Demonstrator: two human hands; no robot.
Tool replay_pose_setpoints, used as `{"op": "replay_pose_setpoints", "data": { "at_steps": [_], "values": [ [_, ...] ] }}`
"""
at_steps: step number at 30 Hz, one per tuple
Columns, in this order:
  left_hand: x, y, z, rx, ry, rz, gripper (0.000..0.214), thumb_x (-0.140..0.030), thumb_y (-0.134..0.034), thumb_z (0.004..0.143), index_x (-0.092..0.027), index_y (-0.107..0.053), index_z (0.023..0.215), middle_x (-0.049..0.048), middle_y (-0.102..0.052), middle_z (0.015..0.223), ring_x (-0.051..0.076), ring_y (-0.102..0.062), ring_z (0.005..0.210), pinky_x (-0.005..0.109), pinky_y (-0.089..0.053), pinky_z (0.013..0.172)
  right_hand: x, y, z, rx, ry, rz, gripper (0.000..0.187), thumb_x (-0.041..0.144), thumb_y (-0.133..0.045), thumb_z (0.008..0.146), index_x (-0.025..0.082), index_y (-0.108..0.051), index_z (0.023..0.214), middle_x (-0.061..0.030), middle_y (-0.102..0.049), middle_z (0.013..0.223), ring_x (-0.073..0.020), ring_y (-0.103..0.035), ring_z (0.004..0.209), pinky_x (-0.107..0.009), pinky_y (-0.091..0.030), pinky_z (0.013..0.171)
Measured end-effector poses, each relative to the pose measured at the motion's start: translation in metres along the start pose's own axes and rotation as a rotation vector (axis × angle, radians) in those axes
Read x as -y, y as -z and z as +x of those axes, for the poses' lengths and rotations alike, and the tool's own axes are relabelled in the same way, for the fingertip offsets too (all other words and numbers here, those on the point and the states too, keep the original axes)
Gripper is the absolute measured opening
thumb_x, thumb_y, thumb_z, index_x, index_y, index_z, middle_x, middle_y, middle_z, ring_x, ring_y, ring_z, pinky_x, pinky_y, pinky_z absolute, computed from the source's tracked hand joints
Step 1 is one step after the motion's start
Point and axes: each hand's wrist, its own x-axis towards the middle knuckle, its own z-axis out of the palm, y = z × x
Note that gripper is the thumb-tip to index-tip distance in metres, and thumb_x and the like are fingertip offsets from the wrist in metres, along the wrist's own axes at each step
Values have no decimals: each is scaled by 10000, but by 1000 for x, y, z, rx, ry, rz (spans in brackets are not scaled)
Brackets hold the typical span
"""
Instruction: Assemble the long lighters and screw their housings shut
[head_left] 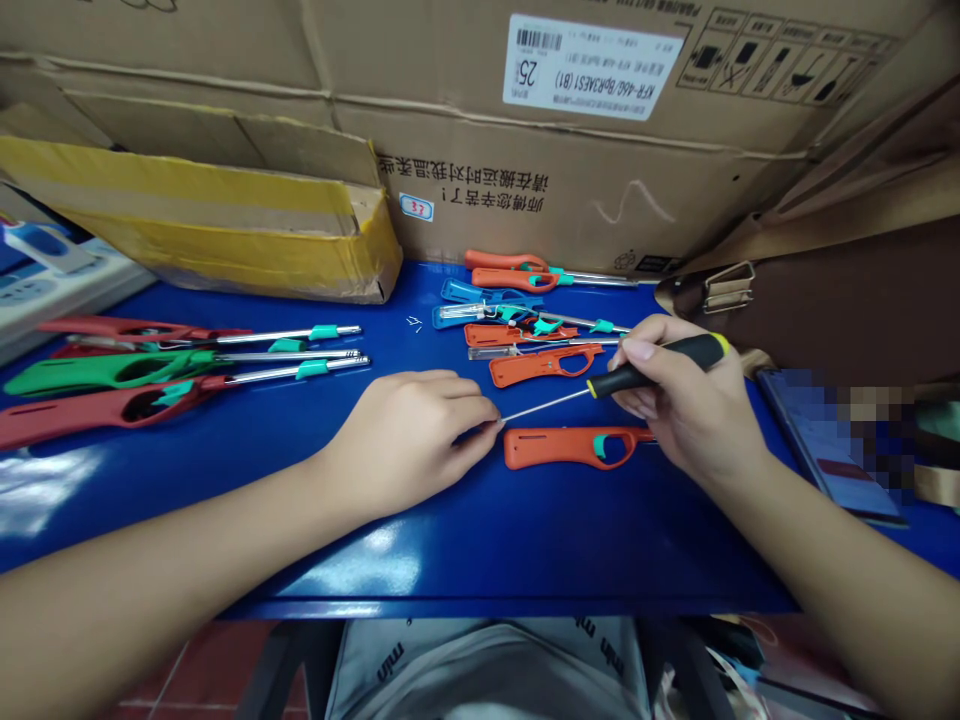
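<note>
My right hand (686,395) is wrapped round the black and yellow handle of a screwdriver (551,403), its thin shaft pointing left. At the shaft's tip, the thumb and forefinger of my left hand (420,440) are pinched together; whatever is between them is too small to name. Just below the shaft lies an orange gas lighter (551,448) with a green trigger, its far end hidden behind my right hand. Beyond the screwdriver are an orange lighter shell half (544,367) and opened lighters in orange and blue (480,315), with metal tubes and green parts.
Red and green lighters (112,370) lie at the left on the blue table (420,550). Several tiny screws (414,323) are scattered near the middle. A yellow-taped cardboard box (277,240) and a large carton (465,120) stand behind. A power strip (60,280) sits far left.
</note>
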Motion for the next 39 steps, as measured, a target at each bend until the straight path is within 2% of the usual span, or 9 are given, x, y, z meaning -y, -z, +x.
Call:
{"op": "replay_pose_setpoints", "data": {
  "at_steps": [4,11,20,27,35,39],
  "values": [
    [0,0,1,6,-6,37,221,-228,-560,998,-189,-756,903,22,-759,861,199,-705,807,315,-488,698,-1,1,-2,15,25,-65,191,329,-771,863,215,-697,729,50,-428,514,-89,-357,445,-258,-259,440],
    [-1,1,1,6,-3,40,238,-241,-550,1006,-190,-769,928,23,-764,870,205,-709,816,323,-491,687,0,2,-2,7,59,-91,183,295,-756,878,214,-699,724,46,-442,531,-88,-365,455,-267,-261,447],
    [-2,1,2,-30,88,-177,206,-244,-591,999,-206,-793,983,18,-788,923,180,-726,855,282,-534,732,4,0,2,-33,12,-15,205,293,-792,829,214,-672,683,54,-398,511,-76,-318,425,-253,-244,416],
    [-3,1,3,-79,90,-224,195,-261,-609,994,-206,-794,965,26,-792,900,181,-732,834,272,-538,714,9,0,2,-45,7,-16,216,320,-795,833,215,-679,684,58,-395,485,-73,-322,406,-245,-230,400],
    [-2,1,3,-96,127,-355,177,-255,-643,984,-213,-814,985,22,-799,913,168,-728,823,270,-542,730,7,-2,6,-63,-2,44,211,287,-781,818,203,-688,648,30,-518,551,-51,-335,402,-226,-237,375],
    [-2,-1,4,-105,159,-439,154,-252,-673,969,-213,-822,984,16,-804,914,151,-719,793,263,-538,710,6,-3,8,-52,-65,76,238,300,-752,837,196,-685,633,66,-389,443,-48,-292,382,-219,-217,382]
  ]
}}
